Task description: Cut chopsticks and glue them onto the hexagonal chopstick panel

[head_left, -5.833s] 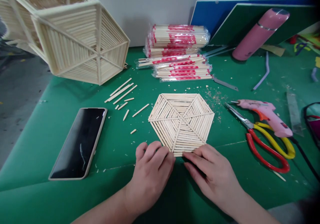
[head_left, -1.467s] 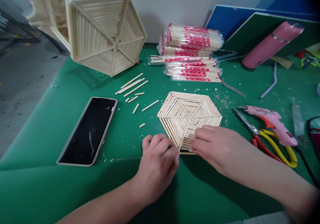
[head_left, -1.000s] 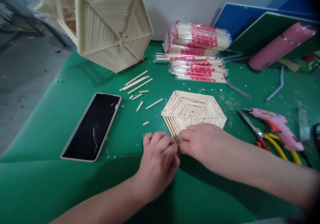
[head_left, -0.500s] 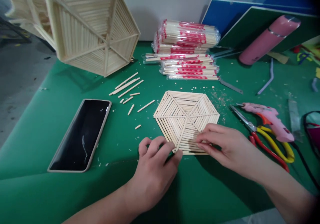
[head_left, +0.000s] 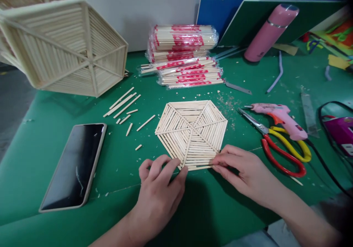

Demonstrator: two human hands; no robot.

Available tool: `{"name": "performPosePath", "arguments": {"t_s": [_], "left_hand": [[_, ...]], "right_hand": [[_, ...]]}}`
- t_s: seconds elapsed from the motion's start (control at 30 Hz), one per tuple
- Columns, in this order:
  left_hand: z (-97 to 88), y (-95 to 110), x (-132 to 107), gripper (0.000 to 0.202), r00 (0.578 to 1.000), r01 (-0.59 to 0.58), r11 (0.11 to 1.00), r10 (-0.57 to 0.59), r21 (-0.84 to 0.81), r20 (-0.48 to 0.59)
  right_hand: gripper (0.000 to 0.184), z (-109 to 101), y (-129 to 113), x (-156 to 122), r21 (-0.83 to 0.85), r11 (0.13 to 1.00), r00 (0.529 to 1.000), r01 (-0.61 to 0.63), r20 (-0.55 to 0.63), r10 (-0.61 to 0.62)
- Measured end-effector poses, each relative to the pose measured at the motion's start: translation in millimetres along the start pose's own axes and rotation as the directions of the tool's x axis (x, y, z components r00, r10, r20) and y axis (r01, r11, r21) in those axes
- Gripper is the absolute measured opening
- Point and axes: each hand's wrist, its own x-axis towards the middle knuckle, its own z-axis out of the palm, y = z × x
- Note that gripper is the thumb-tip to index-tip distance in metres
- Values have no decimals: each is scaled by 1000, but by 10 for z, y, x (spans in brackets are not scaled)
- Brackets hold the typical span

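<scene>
A flat polygonal panel of thin wooden sticks [head_left: 193, 127] lies on the green tabletop, with spokes crossing rows of sticks. Along its near edge runs a wooden stick [head_left: 199, 168], a narrow gap behind part of it. My left hand [head_left: 162, 186] is at the near left corner, thumb and forefinger closed about the stick's left end. At the near right corner, my right hand [head_left: 245, 169] pinches the stick's other end, which its fingertips hide. Loose cut sticks [head_left: 121, 105], several long and short, lie left of the panel.
A large stick-built frame [head_left: 91, 63] stands back left. Wrapped chopstick packs [head_left: 184, 42] are stacked behind the panel. A phone [head_left: 73, 168] lies left; red-and-yellow-handled pliers [head_left: 267, 131], a pink glue gun [head_left: 278, 114] and its cord lie right. A pink flask [head_left: 271, 33] leans farther back.
The view has shifted, so most things sit farther left. Both hands stay at the panel's near corners; the right hand's fingertips are now lower, at the stick on the near edge.
</scene>
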Motion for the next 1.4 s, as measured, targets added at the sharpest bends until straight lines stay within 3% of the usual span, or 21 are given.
{"name": "performPosePath", "arguments": {"t_s": [0.17, 0.3, 0.43, 0.6, 0.93, 1.03, 1.2, 1.33, 1.4], "left_hand": [[-15, 15, -9, 17, 999, 39, 998, -39, -52, -6], [-40, 29, 25, 13, 991, 107, 986, -116, -131, -66], [-51, 22, 63, 7, 983, 126, 977, -146, -173, -111], [-28, 17, 48, 12, 992, 110, 987, -117, -120, -51], [-9, 28, 72, 11, 993, 111, 988, -114, -105, -17], [-10, 29, 60, 11, 993, 112, 988, -114, -104, -11], [8, 28, 46, 16, 998, 59, 997, -59, -55, -14], [24, 32, 70, 17, 1000, 30, 999, -30, -17, -6], [32, 31, 78, 17, 1000, 22, 1000, -22, -7, -10]], "right_hand": [[16, 50, -18, -43, -9, 1000, 999, -13, -39, 13], [17, 155, -61, -29, -63, 996, 992, 57, -107, -64], [20, 304, -123, 11, -88, 992, 989, 95, -101, -104], [23, 416, -144, 24, -134, 985, 986, 108, -115, -123], [21, 435, -149, 38, -114, 990, 990, 83, -100, -95], [18, 419, -153, 25, -56, 995, 975, 85, -200, -94], [15, 270, -50, -91, -36, 999, 890, 7, -455, -23], [13, 195, 94, -201, -58, 991, 849, -122, -523, 74], [13, 204, 131, -225, -69, 987, 857, -144, -508, 90]]}}
